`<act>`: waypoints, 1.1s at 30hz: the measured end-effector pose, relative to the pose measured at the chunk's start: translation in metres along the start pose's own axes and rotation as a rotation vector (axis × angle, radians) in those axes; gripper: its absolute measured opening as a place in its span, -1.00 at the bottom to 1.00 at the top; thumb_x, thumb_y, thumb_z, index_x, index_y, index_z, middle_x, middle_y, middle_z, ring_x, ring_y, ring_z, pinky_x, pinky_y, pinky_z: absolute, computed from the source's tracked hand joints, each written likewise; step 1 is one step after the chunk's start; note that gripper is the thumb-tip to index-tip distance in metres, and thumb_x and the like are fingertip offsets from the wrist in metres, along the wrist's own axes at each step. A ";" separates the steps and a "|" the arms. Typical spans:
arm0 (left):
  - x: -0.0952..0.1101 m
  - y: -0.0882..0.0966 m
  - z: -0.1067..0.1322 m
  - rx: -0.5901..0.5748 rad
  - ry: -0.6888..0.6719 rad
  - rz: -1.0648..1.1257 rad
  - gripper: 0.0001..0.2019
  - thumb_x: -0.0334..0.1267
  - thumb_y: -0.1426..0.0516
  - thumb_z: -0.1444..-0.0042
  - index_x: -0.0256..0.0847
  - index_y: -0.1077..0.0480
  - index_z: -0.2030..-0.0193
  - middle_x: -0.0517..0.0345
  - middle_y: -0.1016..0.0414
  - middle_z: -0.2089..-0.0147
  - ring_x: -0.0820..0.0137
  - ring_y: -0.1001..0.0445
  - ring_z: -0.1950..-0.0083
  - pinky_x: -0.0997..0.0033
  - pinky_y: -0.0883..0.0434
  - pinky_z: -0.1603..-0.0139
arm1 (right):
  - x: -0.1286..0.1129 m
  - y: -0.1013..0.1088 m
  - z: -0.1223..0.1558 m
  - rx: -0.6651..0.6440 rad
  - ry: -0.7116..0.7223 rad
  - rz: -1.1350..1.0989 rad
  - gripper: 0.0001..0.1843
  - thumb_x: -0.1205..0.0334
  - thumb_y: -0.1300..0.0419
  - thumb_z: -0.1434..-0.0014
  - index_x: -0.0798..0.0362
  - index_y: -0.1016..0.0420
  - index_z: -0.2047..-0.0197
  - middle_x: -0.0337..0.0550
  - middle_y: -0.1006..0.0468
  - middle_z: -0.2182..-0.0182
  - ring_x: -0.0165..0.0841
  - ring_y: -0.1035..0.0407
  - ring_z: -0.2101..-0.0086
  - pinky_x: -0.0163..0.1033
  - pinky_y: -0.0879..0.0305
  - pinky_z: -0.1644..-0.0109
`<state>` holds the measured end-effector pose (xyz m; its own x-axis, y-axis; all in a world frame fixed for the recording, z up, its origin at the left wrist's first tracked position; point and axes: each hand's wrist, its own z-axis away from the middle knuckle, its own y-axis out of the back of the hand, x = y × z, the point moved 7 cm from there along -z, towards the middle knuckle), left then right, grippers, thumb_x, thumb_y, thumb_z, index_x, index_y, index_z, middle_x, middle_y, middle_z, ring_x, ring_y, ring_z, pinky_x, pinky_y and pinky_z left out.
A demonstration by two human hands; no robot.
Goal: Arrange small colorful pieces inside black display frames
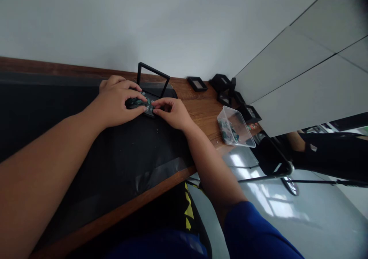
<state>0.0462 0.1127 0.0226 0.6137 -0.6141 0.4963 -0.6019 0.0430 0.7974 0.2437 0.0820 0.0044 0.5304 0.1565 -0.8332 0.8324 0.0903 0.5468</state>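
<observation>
A shallow black frame (149,113) lies low on the black mat, with small green and clear pieces (149,102) inside it. Its thin black upper frame (154,70) stands tilted up at the far side. My left hand (115,99) arches over the left part, fingers curled and thumb at the near side, gripping the frame. From the right, my right hand (173,112) reaches in with thumb and forefinger pinched together at the pieces. Whatever sits between those fingertips is too small to make out.
A clear plastic tub (234,127) with green pieces stands at the table's right edge. Several black frames lie behind it, one small frame (197,84) near the wall. A white wall (184,25) borders the table. To the right, a person's arm (296,141) shows.
</observation>
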 end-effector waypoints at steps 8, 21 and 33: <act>-0.003 0.004 -0.001 0.033 0.024 -0.025 -0.57 0.16 -0.18 -0.27 0.03 -0.78 0.01 0.04 -0.69 -0.34 -0.23 -0.35 -0.52 -0.39 -0.19 -0.58 | -0.004 -0.001 0.002 -0.004 -0.002 0.057 -0.71 0.31 -0.50 -0.32 0.09 -0.81 -0.10 -0.14 -0.76 0.12 -0.48 -0.30 0.41 -0.27 -0.29 0.26; -0.014 0.005 -0.001 0.107 0.073 -0.047 -0.58 0.17 -0.16 -0.35 0.06 -0.77 -0.03 0.05 -0.69 -0.31 -0.23 -0.38 -0.51 -0.40 -0.22 -0.60 | -0.010 -0.003 0.006 0.002 0.040 0.177 -0.76 0.19 -0.53 -0.36 0.08 -0.83 -0.05 -0.16 -0.72 0.18 -0.39 -0.44 0.27 -0.25 -0.32 0.16; -0.013 0.005 -0.002 0.086 0.070 -0.026 -0.47 0.30 -0.12 -0.28 0.09 -0.78 -0.04 0.16 -0.71 -0.32 -0.17 -0.39 -0.50 -0.34 -0.25 -0.59 | -0.018 0.001 0.008 0.078 0.018 0.059 -0.80 0.14 -0.36 -0.48 0.07 -0.78 0.10 -0.18 -0.71 0.27 -0.36 -0.47 0.28 -0.24 -0.36 0.14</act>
<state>0.0361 0.1226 0.0203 0.6623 -0.5574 0.5007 -0.6247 -0.0419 0.7798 0.2367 0.0714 0.0195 0.5769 0.1767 -0.7975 0.8099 0.0035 0.5866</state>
